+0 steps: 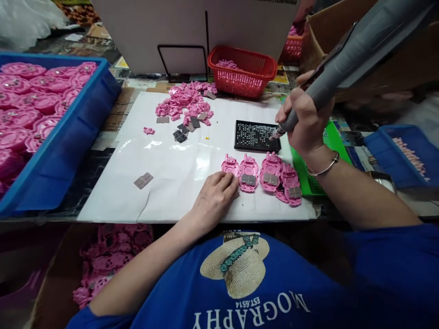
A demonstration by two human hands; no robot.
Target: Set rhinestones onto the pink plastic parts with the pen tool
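Observation:
My right hand (pixel 305 112) is wrapped round a grey electric screwdriver (pixel 329 82), which slants down to the left. Its tip is at the right part of a black screw tray (pixel 257 136) filled with small shiny screws. My left hand (pixel 217 196) rests at the front of the sheet, its fingers over the lower half of a pink plastic shell (pixel 230 164) and holding it. Right of it lies another pink shell (pixel 248 171) with a grey plate in it. Further right are a third shell (pixel 270 171) and an overlapping pair (pixel 291 187).
A heap of small pink parts (pixel 187 100) and several grey plates (pixel 188 125) lie at the back of the white sheet (pixel 171 173). Around it stand a red basket (pixel 257 68), a blue crate (pixel 85 114) of pink pieces, a green tray (pixel 339 146) and a blue bin (pixel 387 151).

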